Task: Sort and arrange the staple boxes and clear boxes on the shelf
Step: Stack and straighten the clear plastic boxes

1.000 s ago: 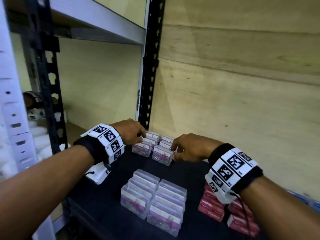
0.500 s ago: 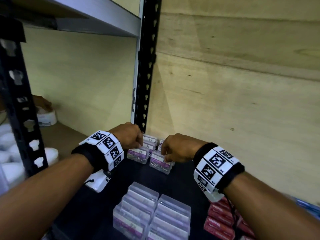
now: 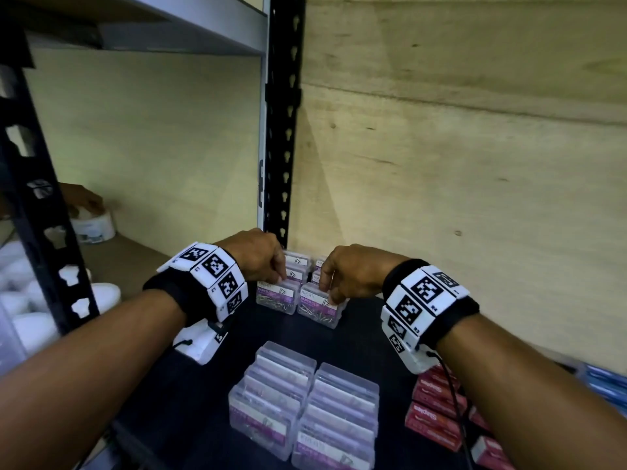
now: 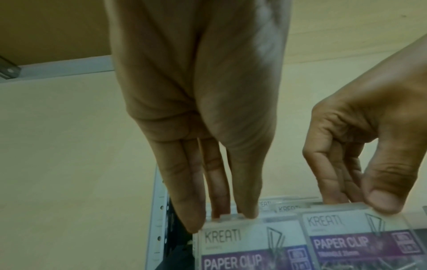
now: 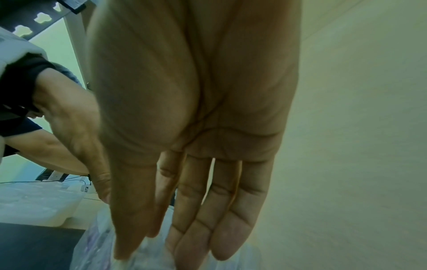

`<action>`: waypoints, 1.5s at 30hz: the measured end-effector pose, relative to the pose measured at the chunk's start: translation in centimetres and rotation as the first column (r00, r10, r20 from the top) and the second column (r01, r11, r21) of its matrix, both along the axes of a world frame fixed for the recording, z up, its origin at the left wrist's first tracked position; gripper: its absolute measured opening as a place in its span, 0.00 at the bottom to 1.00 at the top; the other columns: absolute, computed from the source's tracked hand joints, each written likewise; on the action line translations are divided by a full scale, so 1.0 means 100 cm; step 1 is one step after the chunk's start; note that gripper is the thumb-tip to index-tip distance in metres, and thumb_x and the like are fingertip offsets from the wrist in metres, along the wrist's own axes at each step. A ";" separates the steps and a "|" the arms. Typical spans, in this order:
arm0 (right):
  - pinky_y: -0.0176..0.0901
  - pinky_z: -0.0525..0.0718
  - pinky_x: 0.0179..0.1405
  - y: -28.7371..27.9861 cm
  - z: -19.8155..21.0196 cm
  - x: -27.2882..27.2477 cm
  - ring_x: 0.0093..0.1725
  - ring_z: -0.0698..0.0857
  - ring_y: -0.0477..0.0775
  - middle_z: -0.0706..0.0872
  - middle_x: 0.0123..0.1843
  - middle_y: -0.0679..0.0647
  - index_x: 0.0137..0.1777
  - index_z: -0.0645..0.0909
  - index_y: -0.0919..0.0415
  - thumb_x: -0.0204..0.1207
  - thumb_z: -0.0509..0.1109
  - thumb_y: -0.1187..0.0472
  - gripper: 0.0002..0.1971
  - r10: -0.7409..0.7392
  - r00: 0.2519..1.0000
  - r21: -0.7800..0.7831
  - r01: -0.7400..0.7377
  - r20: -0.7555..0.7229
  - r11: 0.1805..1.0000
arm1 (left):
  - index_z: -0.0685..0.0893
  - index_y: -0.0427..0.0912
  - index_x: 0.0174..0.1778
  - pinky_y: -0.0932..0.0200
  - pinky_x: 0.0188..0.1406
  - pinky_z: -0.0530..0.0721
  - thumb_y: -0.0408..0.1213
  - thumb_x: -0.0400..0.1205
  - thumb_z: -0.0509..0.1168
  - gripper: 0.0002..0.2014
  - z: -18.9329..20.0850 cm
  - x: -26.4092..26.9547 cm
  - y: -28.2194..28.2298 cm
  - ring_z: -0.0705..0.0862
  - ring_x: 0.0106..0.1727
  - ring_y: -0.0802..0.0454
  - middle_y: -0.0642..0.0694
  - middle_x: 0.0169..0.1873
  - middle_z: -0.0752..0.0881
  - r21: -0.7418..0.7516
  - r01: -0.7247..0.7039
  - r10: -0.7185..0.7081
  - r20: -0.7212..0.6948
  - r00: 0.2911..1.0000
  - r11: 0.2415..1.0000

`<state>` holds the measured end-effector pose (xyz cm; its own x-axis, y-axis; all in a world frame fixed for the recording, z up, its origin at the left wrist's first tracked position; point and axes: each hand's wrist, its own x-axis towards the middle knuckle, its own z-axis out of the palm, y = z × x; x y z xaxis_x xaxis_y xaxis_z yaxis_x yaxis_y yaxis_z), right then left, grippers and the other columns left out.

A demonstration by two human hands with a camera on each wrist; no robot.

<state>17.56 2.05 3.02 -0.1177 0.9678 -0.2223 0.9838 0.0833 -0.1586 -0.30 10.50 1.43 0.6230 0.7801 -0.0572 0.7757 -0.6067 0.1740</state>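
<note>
My left hand [image 3: 261,254] and right hand [image 3: 353,273] each pinch a front clear box [image 3: 276,296], directly below, long axes crosswise.

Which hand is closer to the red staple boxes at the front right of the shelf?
Right. The right hand pinches a clear paper clip box behind the red staple boxes; the left hand is farther left, on the neighbouring box.
</note>
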 end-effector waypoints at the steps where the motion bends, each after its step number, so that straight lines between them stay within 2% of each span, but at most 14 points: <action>1: 0.40 0.82 0.56 -0.002 0.000 0.000 0.52 0.87 0.48 0.90 0.56 0.48 0.59 0.88 0.55 0.76 0.78 0.60 0.13 0.001 1.000 0.000 -0.001 0.003 1.000 | 0.92 0.54 0.52 0.60 0.56 0.82 0.43 0.78 0.74 0.07 0.000 0.000 -0.001 0.86 0.51 0.59 0.57 0.48 0.90 -0.009 0.000 0.000 0.002 1.000 1.000; 10: 0.47 0.83 0.64 -0.023 -0.002 0.004 0.56 0.87 0.48 0.90 0.51 0.46 0.55 0.89 0.53 0.73 0.79 0.60 0.11 -0.027 0.998 -0.041 0.025 -0.058 0.999 | 0.92 0.55 0.51 0.63 0.54 0.81 0.44 0.78 0.74 0.07 0.006 0.002 -0.022 0.85 0.51 0.61 0.61 0.44 0.89 -0.052 0.044 -0.046 -0.032 0.998 0.998; 15: 0.49 0.82 0.67 -0.042 -0.005 0.005 0.55 0.87 0.47 0.87 0.42 0.40 0.54 0.89 0.53 0.73 0.79 0.61 0.10 -0.030 0.994 -0.044 0.026 -0.102 0.999 | 0.92 0.54 0.50 0.62 0.57 0.83 0.43 0.77 0.75 0.07 0.007 0.002 -0.039 0.86 0.51 0.62 0.60 0.46 0.90 -0.077 0.073 -0.076 -0.032 0.997 0.994; 18: 0.50 0.82 0.68 -0.055 -0.004 0.005 0.56 0.87 0.47 0.87 0.44 0.41 0.55 0.89 0.53 0.74 0.79 0.60 0.10 -0.017 0.995 -0.045 0.012 -0.098 0.999 | 0.92 0.54 0.50 0.63 0.57 0.83 0.43 0.78 0.74 0.07 0.007 0.001 -0.048 0.86 0.51 0.64 0.61 0.47 0.90 -0.080 0.103 -0.106 -0.035 0.994 0.992; 22: 0.49 0.81 0.68 -0.071 -0.004 0.005 0.57 0.87 0.47 0.90 0.50 0.44 0.57 0.89 0.55 0.74 0.79 0.61 0.11 -0.013 0.993 -0.050 0.008 -0.119 0.999 | 0.92 0.56 0.51 0.70 0.53 0.81 0.42 0.78 0.75 0.07 0.004 -0.004 -0.056 0.85 0.49 0.68 0.66 0.44 0.89 -0.108 0.125 -0.127 -0.015 0.992 0.986; 26: 0.41 0.80 0.64 -0.086 -0.002 0.004 0.54 0.86 0.45 0.91 0.54 0.47 0.58 0.89 0.56 0.74 0.78 0.62 0.13 -0.012 0.993 -0.047 0.007 -0.115 0.999 | 0.92 0.56 0.52 0.74 0.50 0.79 0.42 0.78 0.74 0.08 0.004 -0.005 -0.068 0.85 0.49 0.68 0.64 0.45 0.89 -0.113 0.143 -0.145 -0.013 0.989 0.983; 29: 0.41 0.80 0.64 -0.091 -0.002 0.004 0.53 0.86 0.45 0.91 0.53 0.47 0.58 0.89 0.56 0.74 0.78 0.62 0.12 -0.012 0.993 -0.056 0.005 -0.120 0.998 | 0.92 0.55 0.53 0.77 0.48 0.78 0.41 0.79 0.73 0.08 0.005 -0.005 -0.076 0.86 0.50 0.68 0.63 0.47 0.90 -0.107 0.157 -0.160 -0.024 0.987 0.982; 35: 0.43 0.81 0.66 -0.101 0.000 0.004 0.56 0.88 0.48 0.92 0.54 0.48 0.58 0.88 0.57 0.75 0.77 0.62 0.12 0.019 0.995 -0.065 -0.025 -0.099 0.998 | 0.92 0.54 0.52 0.65 0.58 0.84 0.41 0.79 0.73 0.08 0.005 -0.006 -0.086 0.86 0.50 0.67 0.62 0.47 0.90 -0.129 0.163 -0.168 -0.026 0.985 0.978; 42: 0.41 0.80 0.64 -0.109 0.001 0.004 0.52 0.86 0.45 0.91 0.52 0.47 0.59 0.88 0.58 0.77 0.76 0.64 0.11 0.017 0.992 -0.108 -0.031 -0.127 0.994 | 0.92 0.53 0.53 0.67 0.56 0.83 0.39 0.80 0.73 0.08 0.006 -0.007 -0.095 0.86 0.50 0.67 0.62 0.48 0.90 -0.136 0.167 -0.172 -0.023 0.985 0.977; 45: 0.41 0.81 0.64 -0.110 0.001 0.004 0.54 0.88 0.47 0.91 0.53 0.48 0.58 0.88 0.57 0.76 0.76 0.64 0.11 0.018 0.992 -0.105 -0.032 -0.125 0.994 | 0.92 0.53 0.52 0.69 0.55 0.82 0.39 0.80 0.73 0.08 0.006 -0.007 -0.098 0.86 0.50 0.67 0.61 0.48 0.90 -0.137 0.169 -0.174 -0.023 0.985 0.976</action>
<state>17.97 -8.99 3.11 -0.1747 0.9357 -0.3066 0.9540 0.0837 -0.2880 -1.02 0.69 2.04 0.7427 0.6455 -0.1782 0.6691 -0.7041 0.2379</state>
